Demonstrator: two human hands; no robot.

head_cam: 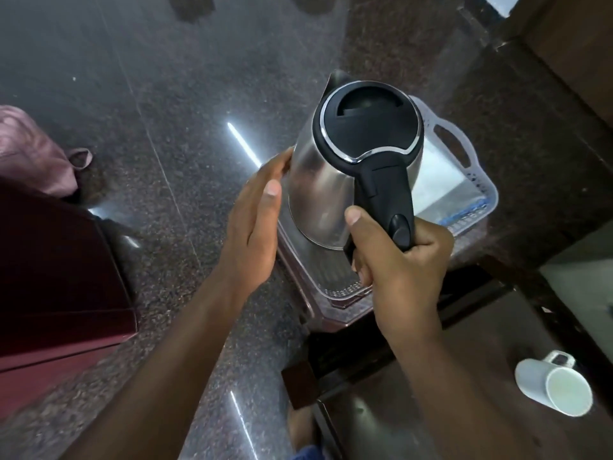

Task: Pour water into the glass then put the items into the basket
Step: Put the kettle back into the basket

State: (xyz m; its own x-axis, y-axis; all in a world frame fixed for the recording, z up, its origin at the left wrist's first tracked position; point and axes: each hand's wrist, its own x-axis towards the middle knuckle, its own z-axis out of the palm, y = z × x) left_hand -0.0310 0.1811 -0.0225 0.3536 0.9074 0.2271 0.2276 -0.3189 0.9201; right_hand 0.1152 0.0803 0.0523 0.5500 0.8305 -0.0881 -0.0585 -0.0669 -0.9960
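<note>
A steel electric kettle (pixel 318 180) with a black lid and black handle hangs tilted over a pale plastic basket (pixel 464 151) that stands at the edge of a granite counter. My right hand (pixel 398 260) grips the kettle's handle from below. My left hand (pixel 255 220) lies flat against the kettle's left side with straight fingers. The kettle's spout points away from me. The kettle hides most of the basket's inside. No glass is in view.
The dark granite counter (pixel 530 111) runs to the right, with a wooden edge at the top right. A white mug (pixel 554 386) lies on its side low at the right. A dark red box (pixel 59 277) and pink cloth (pixel 30 151) sit at the left over a polished floor.
</note>
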